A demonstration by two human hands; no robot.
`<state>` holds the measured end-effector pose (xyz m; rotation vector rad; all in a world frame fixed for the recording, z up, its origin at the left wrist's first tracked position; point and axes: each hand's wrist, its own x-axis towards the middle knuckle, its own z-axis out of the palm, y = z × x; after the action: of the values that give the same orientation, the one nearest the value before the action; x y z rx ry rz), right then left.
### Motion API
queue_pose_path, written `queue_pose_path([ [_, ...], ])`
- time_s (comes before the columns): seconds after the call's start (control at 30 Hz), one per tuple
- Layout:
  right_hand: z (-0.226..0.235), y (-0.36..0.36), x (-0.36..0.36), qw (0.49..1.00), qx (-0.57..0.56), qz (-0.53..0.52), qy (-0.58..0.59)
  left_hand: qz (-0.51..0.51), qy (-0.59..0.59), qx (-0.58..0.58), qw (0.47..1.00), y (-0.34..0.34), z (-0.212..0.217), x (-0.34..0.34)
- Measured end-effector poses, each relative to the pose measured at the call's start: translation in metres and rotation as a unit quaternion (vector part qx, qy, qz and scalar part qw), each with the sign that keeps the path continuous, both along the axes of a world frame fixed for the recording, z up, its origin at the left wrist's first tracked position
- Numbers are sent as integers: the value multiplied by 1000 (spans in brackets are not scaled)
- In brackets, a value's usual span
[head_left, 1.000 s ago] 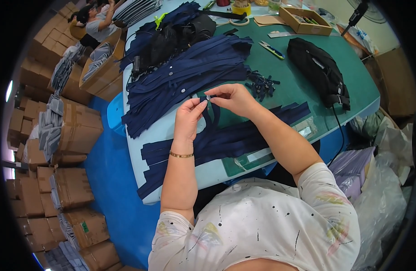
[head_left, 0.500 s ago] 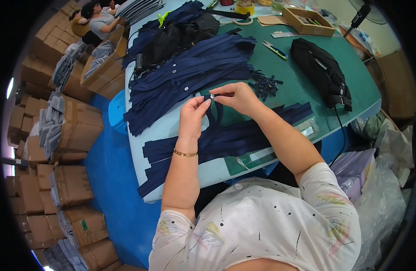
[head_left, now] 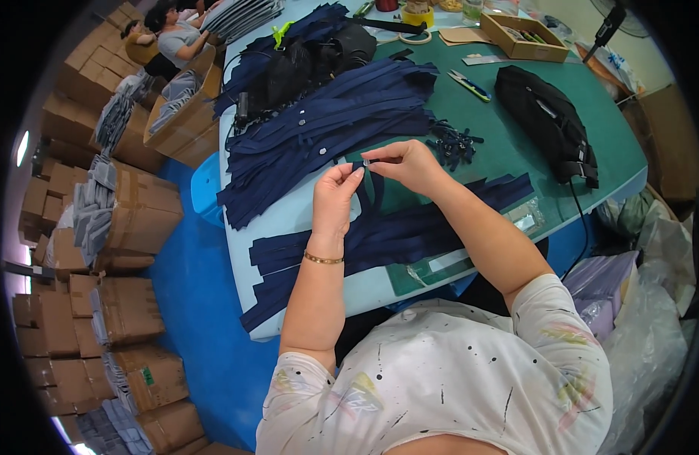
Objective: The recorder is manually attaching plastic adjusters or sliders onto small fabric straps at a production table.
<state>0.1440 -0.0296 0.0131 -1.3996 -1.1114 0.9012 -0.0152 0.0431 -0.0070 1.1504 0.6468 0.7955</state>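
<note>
Lowered since a second ago is the arm of a co-worker in a grey top (head_left: pixel 181 47), far beyond the fingers at upper left, while both working hands keep nearly the same place over a green-topped table (head_left: pixel 609 145). Seen from the head, the left hand (head_left: pixel 334 199) presses thumb and forefinger together on a narrow dark navy fabric strip (head_left: pixel 375 189), which hangs in a loop just below the fingertips. The right hand (head_left: pixel 410 167), thumb and finger closed, pinches a small shiny silver-coloured piece (head_left: pixel 366 162) between the two hands' fingertips; whether it is threaded on the strip is too small to tell. Beyond the fingers spreads a broad pile of navy fabric strips (head_left: pixel 327 121); just right of them sits a heap of small dark pieces (head_left: pixel 457 144).
</note>
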Motion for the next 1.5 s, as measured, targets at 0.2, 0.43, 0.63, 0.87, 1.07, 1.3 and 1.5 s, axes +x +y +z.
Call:
queue_pose_path([
  [0.2,-4,1,0,1000,-1,-5,9,12,13,13,1000,-1,-1,1],
  [0.43,1,-1,0,1000,8,-4,-4,-1,10,12,1000,-1,1,1],
  [0.63,2,-2,4,999,9,3,-34,-3,28,14,999,-1,1,0],
  [0.87,3,-3,5,998,7,13,-66,-21,60,23,998,-3,9,-2],
  [1.07,4,-3,3,999,-4,21,-46,-19,34,-20,999,-3,6,-2],
  [1.3,2,-2,7,999,-1,24,48,-19,38,7,999,-6,6,1],
  [1.5,5,-2,8,998,-9,34,47,-25,24,26,999,-7,5,1],
])
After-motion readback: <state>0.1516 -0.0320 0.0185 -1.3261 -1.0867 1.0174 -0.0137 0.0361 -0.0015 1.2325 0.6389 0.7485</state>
